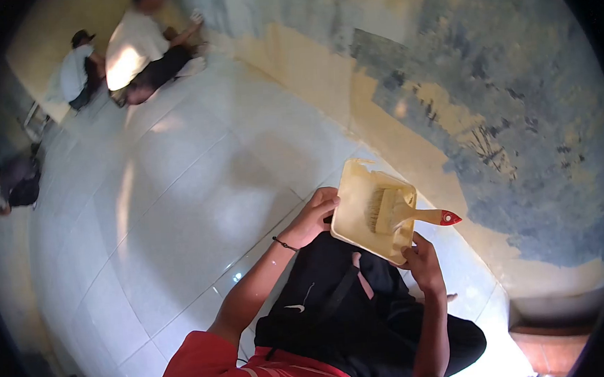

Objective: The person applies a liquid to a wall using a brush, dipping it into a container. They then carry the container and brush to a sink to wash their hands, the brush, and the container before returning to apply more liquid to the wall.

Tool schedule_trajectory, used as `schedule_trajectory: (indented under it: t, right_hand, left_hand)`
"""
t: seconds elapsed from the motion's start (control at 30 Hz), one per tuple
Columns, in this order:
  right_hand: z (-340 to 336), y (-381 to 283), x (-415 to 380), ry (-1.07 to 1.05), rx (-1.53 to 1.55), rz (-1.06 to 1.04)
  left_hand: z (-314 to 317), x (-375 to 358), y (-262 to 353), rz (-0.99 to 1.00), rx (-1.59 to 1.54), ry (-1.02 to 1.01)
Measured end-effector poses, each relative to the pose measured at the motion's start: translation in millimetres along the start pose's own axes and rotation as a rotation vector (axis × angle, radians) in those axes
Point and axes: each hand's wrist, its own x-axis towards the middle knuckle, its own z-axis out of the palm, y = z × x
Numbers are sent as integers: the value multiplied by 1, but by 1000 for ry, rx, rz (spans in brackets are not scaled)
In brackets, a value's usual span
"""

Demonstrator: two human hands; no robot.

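Note:
A cream-coloured paint tray [353, 216] is held up above my lap, tilted a little. My left hand [314, 217] grips its left edge, with the thumb on the rim. At the lower right corner, my right hand [422, 260] pinches the tray's edge. A wide paintbrush [393, 210] lies in the tray, its bristles coated in cream paint and pointing left. Its red-tipped handle sticks out over the right rim. Neither hand touches the brush.
Close on my right stands a wall [491, 121] with patchy grey-blue and cream paint. Pale floor tiles [178, 196] stretch to the left. Two people [135, 53] crouch by the far wall, and another person [19, 181] sits at the far left. A brown ledge [550, 349] is at lower right.

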Motion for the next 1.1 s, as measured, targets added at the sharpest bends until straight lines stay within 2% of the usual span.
schedule_trajectory:
  t: [0.03,0.1,0.17,0.23,0.3,0.37,0.43,0.5,0.53,0.57,0.63,0.67,0.7,0.77,0.8,1.0,1.1]
  right_hand:
    - [14,-5,3,-29,-8,-6]
    - [41,-13,11,-145,74,-25]
    - [66,-13,18,-172,44,-46]
    - [81,-6,35,-261,-181,-138]
    - [111,-21,36,-284,-222,-173]
    - [138,-41,35,-288,-539,-155]
    - [160,-39,38,-315,-542,-221]
    - [176,-49,38,-347,-520,-174]
    - [183,-37,41,-420,-358,-181]
    - [188,-29,44,-427,-365,-183]
    - [204,-19,42,-537,341,104]
    - [210,-18,41,-598,433,139]
    - [218,-15,40,-600,428,141]
    - [235,-3,38,-515,616,139]
    - [238,2,40,-571,687,259]
    - [261,12,39,-595,683,90]
    - [261,11,37,-549,723,158]
  left_hand:
    - [-10,-11,5,21,-3,22]
    - [-12,-40,26,16,-240,-9]
    - [-23,-65,36,94,-198,24]
    - [-43,-86,40,134,-172,94]
    - [-59,-116,46,180,-179,171]
    - [-72,-144,49,259,-140,195]
    - [-80,-171,56,281,-172,220]
    - [-85,-190,58,273,-218,274]
    - [-91,-200,56,292,-217,297]
    - [-93,-207,55,300,-223,301]
    - [-95,-224,58,339,-244,316]
    - [-92,-231,61,342,-239,326]
    - [-94,-235,60,345,-244,327]
    - [-98,-245,57,348,-256,325]
    - [-98,-249,56,355,-256,330]
    - [-95,-269,58,357,-283,428]
    - [-86,-270,65,328,-215,465]
